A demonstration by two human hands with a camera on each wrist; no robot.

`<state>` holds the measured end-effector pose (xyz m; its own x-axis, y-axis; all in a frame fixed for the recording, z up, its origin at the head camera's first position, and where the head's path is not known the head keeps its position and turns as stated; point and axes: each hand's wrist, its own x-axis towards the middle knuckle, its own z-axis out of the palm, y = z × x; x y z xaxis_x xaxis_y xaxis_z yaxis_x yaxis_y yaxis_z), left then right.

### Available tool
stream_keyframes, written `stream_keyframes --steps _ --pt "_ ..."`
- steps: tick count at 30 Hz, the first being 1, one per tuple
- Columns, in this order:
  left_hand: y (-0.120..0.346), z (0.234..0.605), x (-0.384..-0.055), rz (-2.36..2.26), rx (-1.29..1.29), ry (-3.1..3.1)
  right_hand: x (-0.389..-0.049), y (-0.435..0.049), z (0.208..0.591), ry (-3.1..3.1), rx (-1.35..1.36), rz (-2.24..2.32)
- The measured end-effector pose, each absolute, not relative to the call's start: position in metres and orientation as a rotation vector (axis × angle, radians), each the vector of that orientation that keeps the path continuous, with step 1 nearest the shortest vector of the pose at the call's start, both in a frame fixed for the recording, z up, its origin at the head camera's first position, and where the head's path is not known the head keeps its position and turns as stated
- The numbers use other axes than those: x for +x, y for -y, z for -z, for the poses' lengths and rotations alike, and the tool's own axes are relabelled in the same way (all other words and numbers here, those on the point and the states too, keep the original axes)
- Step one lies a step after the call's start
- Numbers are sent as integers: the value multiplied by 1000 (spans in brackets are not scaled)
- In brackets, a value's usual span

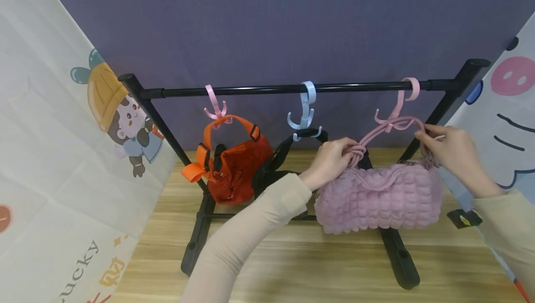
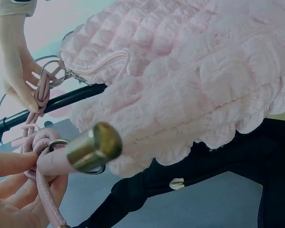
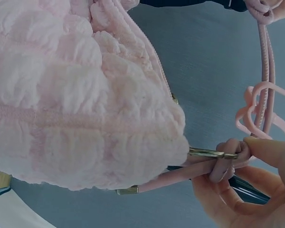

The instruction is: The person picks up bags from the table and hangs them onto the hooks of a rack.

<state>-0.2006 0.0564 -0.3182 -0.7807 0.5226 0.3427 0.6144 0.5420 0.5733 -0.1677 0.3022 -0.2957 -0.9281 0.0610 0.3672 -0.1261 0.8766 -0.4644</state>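
A pink puffy handbag [image 1: 378, 201] is held up at the right of the rack, its pink strap [image 1: 376, 131] crossing the prongs of the right pink hook [image 1: 399, 106]. My left hand [image 1: 330, 161] pinches the knotted strap near the bag's left end, beside a metal ring [image 2: 97, 169]. With thumb and fingers, my right hand [image 1: 451, 150] grips the strap's other knot [image 3: 228, 159]. In the right wrist view the strap runs among the hook's prongs; I cannot tell whether the hook bears any weight.
A black rail [image 1: 259, 90] carries the hooks. An orange bag [image 1: 240, 168] hangs from the left pink hook [image 1: 214, 103], and a black bag [image 1: 276, 164] from the blue hook [image 1: 307, 108]. Rack feet [image 1: 399, 261] stand on the wooden surface [image 1: 317, 266]; printed cloths flank both sides.
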Motion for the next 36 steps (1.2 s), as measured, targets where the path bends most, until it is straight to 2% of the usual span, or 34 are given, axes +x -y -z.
stream_keyframes --steps 21,36 --pt "-58 335 -198 1178 -986 2619 -170 -300 316 2613 109 -754" --pt "-59 345 -197 1105 -943 2617 -169 -292 326 2631 55 -821"
